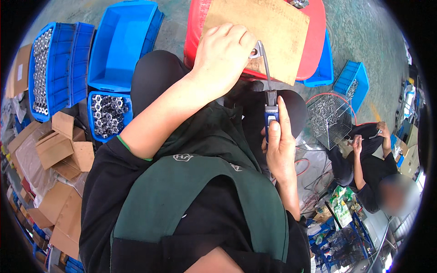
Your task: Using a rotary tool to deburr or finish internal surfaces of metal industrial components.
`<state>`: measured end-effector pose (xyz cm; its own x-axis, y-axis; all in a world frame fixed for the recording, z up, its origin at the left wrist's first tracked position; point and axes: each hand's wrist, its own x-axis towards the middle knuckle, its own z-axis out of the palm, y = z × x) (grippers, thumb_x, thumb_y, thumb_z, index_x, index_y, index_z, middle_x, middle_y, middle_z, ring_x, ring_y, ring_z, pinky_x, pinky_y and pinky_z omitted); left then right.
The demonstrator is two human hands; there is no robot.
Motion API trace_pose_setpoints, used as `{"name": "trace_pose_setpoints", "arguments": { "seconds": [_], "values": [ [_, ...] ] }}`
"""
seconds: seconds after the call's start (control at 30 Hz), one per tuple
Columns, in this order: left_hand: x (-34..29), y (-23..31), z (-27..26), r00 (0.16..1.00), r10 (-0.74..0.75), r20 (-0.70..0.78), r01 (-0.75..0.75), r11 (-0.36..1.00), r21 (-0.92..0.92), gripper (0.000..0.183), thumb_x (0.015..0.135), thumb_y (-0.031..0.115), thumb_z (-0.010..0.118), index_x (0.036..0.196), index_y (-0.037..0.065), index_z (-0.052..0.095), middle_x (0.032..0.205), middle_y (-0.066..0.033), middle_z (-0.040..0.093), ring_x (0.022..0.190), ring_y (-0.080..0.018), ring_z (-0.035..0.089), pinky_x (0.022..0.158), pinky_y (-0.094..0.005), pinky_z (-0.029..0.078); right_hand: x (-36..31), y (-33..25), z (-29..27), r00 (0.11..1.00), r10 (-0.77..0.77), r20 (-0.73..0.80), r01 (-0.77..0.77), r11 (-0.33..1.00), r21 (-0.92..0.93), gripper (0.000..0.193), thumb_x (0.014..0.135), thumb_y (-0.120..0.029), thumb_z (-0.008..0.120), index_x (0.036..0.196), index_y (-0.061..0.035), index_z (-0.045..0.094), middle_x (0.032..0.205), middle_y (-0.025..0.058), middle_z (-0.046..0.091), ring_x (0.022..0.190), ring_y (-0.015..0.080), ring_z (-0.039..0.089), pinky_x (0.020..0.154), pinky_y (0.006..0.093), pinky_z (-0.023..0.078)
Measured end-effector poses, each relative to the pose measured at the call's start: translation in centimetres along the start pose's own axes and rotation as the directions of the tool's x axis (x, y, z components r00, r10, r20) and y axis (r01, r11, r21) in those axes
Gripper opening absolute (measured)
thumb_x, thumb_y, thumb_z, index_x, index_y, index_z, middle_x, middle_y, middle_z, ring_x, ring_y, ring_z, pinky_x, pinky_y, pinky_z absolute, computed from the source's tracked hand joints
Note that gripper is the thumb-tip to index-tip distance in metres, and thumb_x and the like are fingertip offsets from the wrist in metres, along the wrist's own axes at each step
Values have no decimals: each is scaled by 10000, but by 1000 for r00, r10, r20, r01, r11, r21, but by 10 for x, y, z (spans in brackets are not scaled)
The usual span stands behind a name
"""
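My left hand [224, 57] is closed around a small shiny metal part [257, 51], with most of the part hidden under the fingers. It rests over a brown board [273, 27] lying on a red stool [318, 50]. My right hand [278, 148] grips a blue-and-black handheld tool [271, 113], thumb along its body. From the tool a long, thin dark shaft [266, 68] reaches up to the metal part, its tip beside the part's edge. Whether the tip touches the part I cannot tell.
On the left stand a blue bin [120, 45], a blue crate of metal parts [59, 68] and a smaller filled crate [109, 116]. Cardboard boxes [66, 150] lie below. At right are a wire basket of metal pieces [330, 116] and a seated co-worker [371, 168].
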<state>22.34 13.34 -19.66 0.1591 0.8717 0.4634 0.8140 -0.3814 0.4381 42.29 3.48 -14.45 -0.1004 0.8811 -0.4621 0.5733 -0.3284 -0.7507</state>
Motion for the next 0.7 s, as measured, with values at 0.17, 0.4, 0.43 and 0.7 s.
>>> {"name": "trace_pose_setpoints", "arguments": {
  "seconds": [0.17,0.4,0.43,0.7],
  "values": [
    [0,0,-2,1000,-3,15,3,1000,-27,379,649,87,759,969,54,560,920,-98,562,903,-295,573,791,-408,448,26,1,4,992,-122,-33,121,992,-33,467,1026,-211,381,1485,-192,297,696,-9,501,514,32,426,464,185,383],
    [1,-1,-6,999,-11,35,12,999,-37,370,668,78,752,984,48,561,931,-107,565,924,-311,573,796,-414,452,41,-13,1,997,-64,-43,67,994,88,448,1029,-221,382,1473,-188,329,710,-4,505,503,31,427,438,189,377],
    [0,0,-7,999,-33,37,36,995,-88,365,671,79,751,979,42,559,920,-114,567,913,-324,576,794,-422,455,35,-16,-1,998,-53,-45,56,995,82,452,1030,-237,381,1473,-170,323,709,0,510,501,30,433,438,185,378],
    [10,6,-18,996,-79,33,83,988,-128,344,677,65,747,957,28,551,879,-144,576,831,-357,590,763,-432,471,-1,-7,-8,998,24,-53,-14,985,173,466,1017,-203,419,1473,-195,325,707,5,533,505,33,432,455,202,390]
  ]
}}
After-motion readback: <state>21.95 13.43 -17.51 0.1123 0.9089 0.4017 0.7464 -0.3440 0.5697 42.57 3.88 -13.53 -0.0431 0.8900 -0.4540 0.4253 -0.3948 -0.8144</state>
